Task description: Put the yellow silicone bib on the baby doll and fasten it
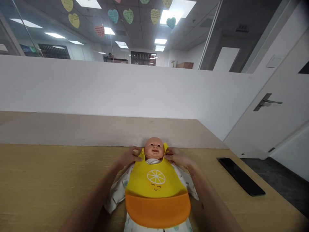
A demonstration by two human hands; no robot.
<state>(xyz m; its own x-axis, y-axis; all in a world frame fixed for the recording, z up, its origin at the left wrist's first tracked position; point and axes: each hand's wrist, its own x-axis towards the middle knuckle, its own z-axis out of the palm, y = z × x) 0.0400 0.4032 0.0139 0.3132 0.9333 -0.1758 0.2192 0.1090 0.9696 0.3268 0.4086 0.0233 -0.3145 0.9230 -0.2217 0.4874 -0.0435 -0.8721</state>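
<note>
A baby doll (154,147) lies face up on the table in a white patterned outfit (117,190). Over its chest is a yellow bib (137,180) with a lemon-slice print and an orange catch pocket (157,211) at the bottom. My left hand (131,156) pinches the bib's neck strap on the left of the doll's head. On the other side, my right hand (176,156) has its fingers closed on the opposite strap, whose yellow end sticks up beside the doll's cheek. The back of the doll's neck is hidden.
A black phone-like slab (241,176) lies on the wooden table (53,180) to the right, near its edge. Behind the table stands a white wall (108,87) with glass above, bearing heart-shaped notes (128,16). A white door with a metal handle (266,102) is at right.
</note>
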